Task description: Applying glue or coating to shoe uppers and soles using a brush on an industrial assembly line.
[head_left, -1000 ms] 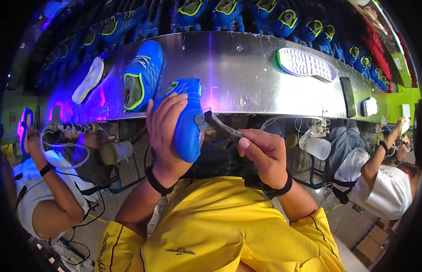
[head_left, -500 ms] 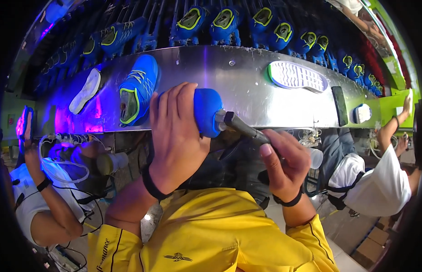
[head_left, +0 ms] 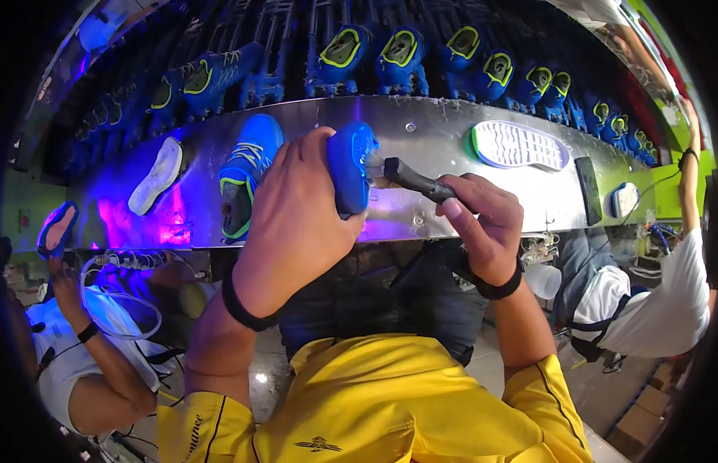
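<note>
My left hand (head_left: 293, 208) is wrapped over a blue shoe upper (head_left: 350, 171), its fingers bent round the far side. From the right, my right hand (head_left: 486, 228) grips a brush (head_left: 413, 182) by its dark handle. The pale bristle end meets the shoe's right-hand face near the lower edge, where the surface looks wet and shiny. Just left of my left hand, a laced blue shoe (head_left: 249, 166) with yellow-green lining lies on the metal bench (head_left: 405, 216).
On the bench lie a pale sole (head_left: 157, 176), a white sole (head_left: 521, 145), a black bar (head_left: 587, 190) and a small white-and-blue piece (head_left: 624, 201). Behind, several blue shoes (head_left: 401, 48) stand on a rack. Co-workers sit on both sides; the left one raises a shoe piece (head_left: 56, 229).
The shoe in my left hand has turned, showing more of its right-hand face. The brush has moved from the middle of that face to lower on it. The view has shifted slightly.
</note>
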The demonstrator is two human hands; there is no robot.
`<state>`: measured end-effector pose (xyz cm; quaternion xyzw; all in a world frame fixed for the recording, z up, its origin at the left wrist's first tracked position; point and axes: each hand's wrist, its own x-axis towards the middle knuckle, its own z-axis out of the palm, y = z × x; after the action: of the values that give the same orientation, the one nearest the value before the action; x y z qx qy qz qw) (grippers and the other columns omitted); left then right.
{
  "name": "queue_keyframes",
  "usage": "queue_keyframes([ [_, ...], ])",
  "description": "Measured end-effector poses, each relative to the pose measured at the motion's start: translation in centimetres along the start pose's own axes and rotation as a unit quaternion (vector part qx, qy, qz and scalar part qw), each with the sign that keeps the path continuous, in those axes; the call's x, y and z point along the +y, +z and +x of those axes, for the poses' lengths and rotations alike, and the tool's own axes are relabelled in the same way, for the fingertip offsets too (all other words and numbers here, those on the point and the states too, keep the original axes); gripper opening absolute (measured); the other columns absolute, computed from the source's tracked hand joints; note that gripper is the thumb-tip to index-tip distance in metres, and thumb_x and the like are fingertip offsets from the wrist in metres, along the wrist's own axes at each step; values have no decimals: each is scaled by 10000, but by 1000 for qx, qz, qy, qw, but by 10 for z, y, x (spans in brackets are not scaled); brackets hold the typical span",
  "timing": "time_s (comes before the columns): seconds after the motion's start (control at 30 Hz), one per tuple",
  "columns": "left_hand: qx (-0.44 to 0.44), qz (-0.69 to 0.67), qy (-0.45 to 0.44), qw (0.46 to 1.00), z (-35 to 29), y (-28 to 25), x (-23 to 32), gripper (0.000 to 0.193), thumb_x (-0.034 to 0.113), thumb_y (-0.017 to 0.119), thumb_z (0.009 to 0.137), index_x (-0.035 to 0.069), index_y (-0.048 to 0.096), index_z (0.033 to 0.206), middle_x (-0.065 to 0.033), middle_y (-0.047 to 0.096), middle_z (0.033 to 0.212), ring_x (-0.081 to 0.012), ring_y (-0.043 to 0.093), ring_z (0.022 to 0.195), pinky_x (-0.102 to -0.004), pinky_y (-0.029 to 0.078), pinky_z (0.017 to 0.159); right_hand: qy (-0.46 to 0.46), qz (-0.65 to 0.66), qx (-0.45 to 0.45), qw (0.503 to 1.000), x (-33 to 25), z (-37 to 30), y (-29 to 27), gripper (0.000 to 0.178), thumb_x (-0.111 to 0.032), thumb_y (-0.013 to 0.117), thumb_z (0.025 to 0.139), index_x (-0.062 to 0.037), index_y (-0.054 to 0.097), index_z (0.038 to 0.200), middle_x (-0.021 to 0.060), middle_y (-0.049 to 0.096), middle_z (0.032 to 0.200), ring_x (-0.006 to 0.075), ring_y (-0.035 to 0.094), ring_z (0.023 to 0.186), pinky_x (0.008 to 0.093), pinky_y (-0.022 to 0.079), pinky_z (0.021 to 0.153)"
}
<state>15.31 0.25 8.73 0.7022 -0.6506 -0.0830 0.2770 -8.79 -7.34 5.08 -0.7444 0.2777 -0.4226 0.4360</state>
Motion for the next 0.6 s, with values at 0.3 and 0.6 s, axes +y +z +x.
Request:
queue_keyframes([
  [0.3,-83,-37,-65,994,22,-17,-10,767,141,941,682,4,568,1338,-226,674,1255,-438,640,1223,-482,518,1041,68,40,8,997,25,-23,34,231,-136,727,972,42,766,1113,143,703,824,223,661,736,330,501,697],
  [0.6,-100,-102,-95,985,7,-16,-41,1125,112,924,750,-26,252,1641,-247,532,1546,-358,560,1413,-423,447,1169,210,117,32,970,18,-56,33,211,-120,722,1016,55,762,1127,54,718,828,104,634,769,264,487,700],
])
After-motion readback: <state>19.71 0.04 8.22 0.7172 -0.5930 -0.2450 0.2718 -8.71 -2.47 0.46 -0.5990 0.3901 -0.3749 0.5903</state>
